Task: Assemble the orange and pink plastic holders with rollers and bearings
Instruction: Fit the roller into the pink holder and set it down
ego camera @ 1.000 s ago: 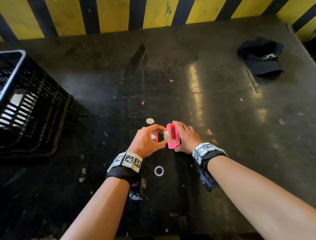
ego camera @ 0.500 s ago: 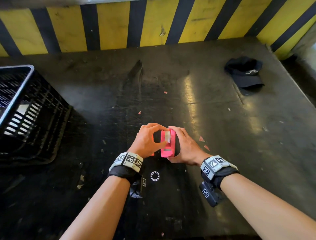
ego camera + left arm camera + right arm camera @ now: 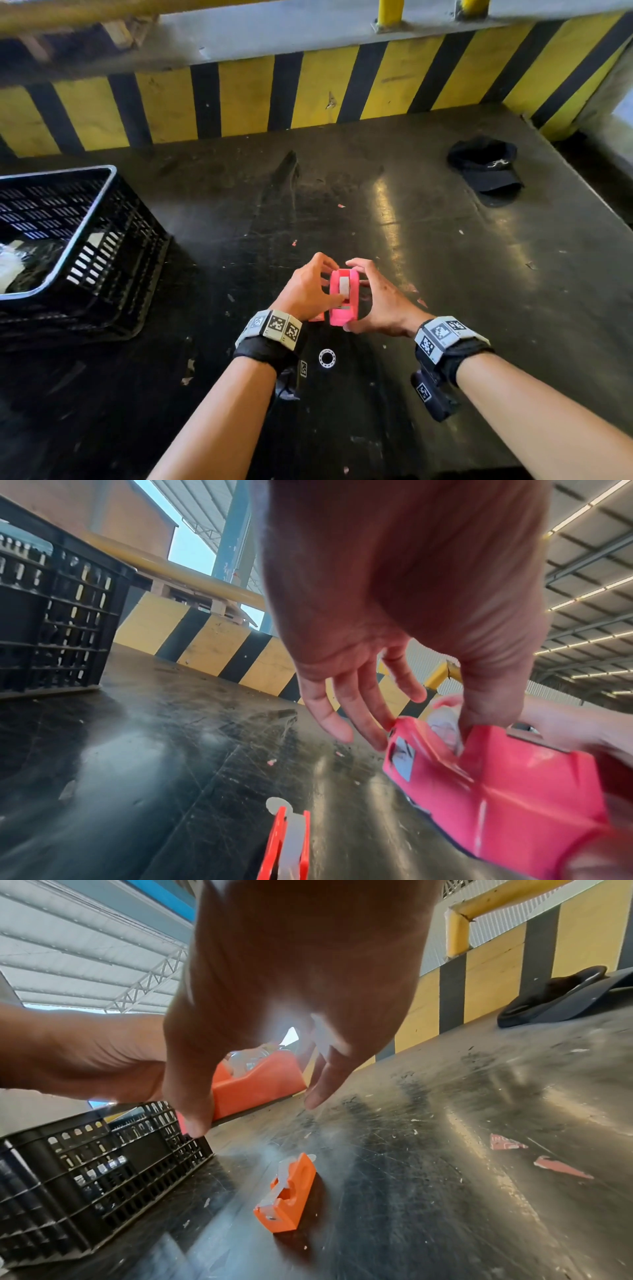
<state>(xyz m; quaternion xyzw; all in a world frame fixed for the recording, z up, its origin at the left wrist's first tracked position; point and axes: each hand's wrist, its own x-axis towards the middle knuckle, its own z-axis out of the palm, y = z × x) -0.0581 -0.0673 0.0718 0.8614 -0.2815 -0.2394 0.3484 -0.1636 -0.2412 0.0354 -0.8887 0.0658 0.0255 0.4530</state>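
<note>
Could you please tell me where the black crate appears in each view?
Head: black crate at the left edge, mid-height.
Left wrist: upper left.
Right wrist: lower left.
Shared landmark: the yellow-and-black striped wall, behind the table in every view.

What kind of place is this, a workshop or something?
Probably a factory or warehouse floor: a yellow-and-black hazard-striped barrier, a scuffed dark worktable, a black plastic crate, and a corrugated metal roof overhead.
</note>
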